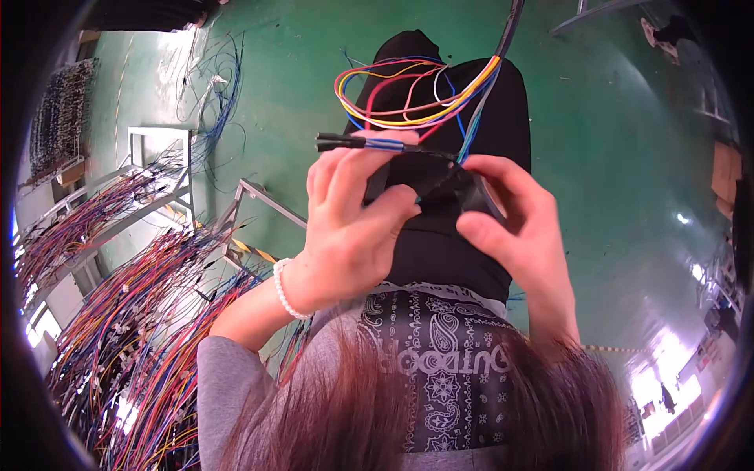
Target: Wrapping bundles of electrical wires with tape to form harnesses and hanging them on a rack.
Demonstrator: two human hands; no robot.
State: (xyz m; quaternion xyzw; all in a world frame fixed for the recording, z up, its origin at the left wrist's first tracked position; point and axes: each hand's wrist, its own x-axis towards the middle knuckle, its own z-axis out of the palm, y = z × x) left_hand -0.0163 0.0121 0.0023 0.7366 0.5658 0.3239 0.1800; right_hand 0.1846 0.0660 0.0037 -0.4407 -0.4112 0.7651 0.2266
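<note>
Your left hand [353,208] pinches a black-tipped wire bundle [357,143] — your right hand [514,216] grips its black wrapped section [440,177] beneath looping coloured wires [408,94].

Wire-laden racks [118,259], green floor [613,157]

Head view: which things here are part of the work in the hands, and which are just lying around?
In hand:
- left hand, pinching a black-tipped wire bundle
- right hand, on a dark piece; what it is, unclear
- looped coloured wires

Lying about:
- racks of coloured wires
- metal frame
- loose blue wires on green floor
</note>
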